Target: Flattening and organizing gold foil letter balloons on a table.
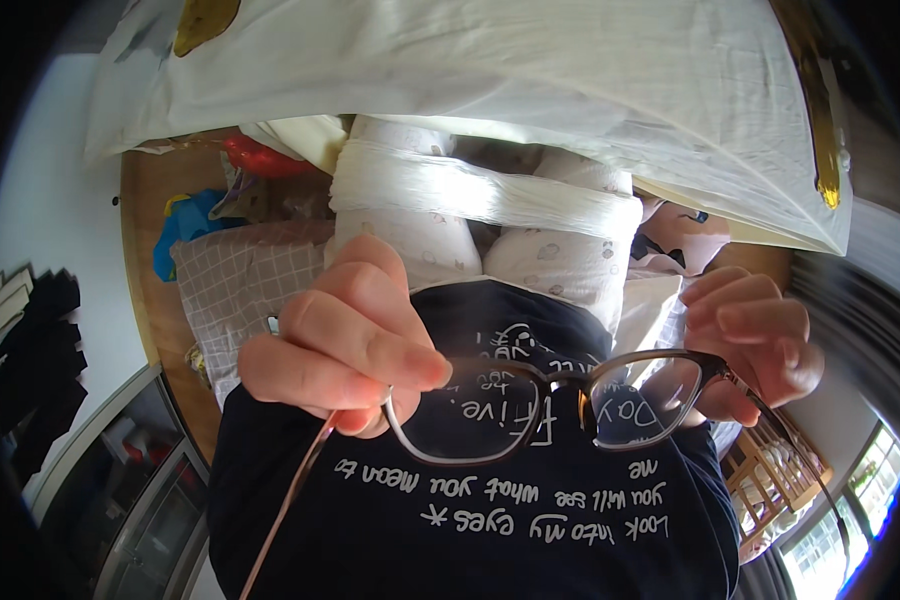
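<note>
Head view showed a pair of brown-rimmed eyeglasses with clear lenses [567,381] held up in front of a dark T-shirt with white lettering [610,570], both temples unfolded. The left hand [345,335] had its fingers pinched narrow on the rim beside the left hinge, and that temple slanted down toward the lower edge. The right hand [752,335] was at the opposite hinge, its fingers loosely curled; whether they gripped the frame, one cannot tell.

Lower right, a slatted container of light brown wood [740,466] had pale fabric in it, partly hidden by the bars. Lower left was a grey-framed cabinet with glass doors [130,460]; its contents were too dark to make out. Beyond the pale patterned trousers [550,265] spread a tabletop covered in white cloth [530,70]. Grey checked fabric [230,290] lay beside the left thigh.
</note>
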`<action>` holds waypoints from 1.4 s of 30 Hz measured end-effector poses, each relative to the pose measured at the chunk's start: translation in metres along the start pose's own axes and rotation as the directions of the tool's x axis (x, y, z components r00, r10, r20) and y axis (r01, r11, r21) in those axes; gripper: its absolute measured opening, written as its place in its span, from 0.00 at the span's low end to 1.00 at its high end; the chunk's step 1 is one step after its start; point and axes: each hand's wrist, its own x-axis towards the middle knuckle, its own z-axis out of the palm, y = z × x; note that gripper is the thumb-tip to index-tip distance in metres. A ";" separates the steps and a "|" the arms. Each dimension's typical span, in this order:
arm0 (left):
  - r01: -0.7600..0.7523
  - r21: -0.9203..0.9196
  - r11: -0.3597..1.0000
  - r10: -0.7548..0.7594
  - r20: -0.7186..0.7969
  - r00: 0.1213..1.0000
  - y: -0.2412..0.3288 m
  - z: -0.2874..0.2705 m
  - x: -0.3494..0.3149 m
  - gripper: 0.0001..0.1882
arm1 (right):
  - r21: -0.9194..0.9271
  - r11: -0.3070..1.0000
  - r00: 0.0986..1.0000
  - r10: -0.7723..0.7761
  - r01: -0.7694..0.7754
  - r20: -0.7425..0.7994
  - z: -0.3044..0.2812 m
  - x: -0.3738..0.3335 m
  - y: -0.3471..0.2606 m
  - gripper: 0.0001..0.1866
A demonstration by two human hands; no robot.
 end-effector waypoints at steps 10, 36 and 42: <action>0.074 -0.138 0.988 -0.063 0.088 0.994 0.035 0.010 0.032 0.05 | -0.127 0.990 0.974 0.034 -0.064 -0.225 0.023 0.023 -0.053 0.13; -0.229 0.181 0.957 0.203 0.151 0.968 0.019 -0.015 0.061 0.19 | -0.249 0.968 0.920 -0.094 -0.005 -0.381 -0.110 -0.065 -0.085 0.11; -0.266 -0.149 0.952 0.305 0.460 0.834 -0.053 -0.053 0.051 0.26 | -0.412 0.888 0.978 0.206 -0.205 -0.043 -0.009 -0.037 0.044 0.20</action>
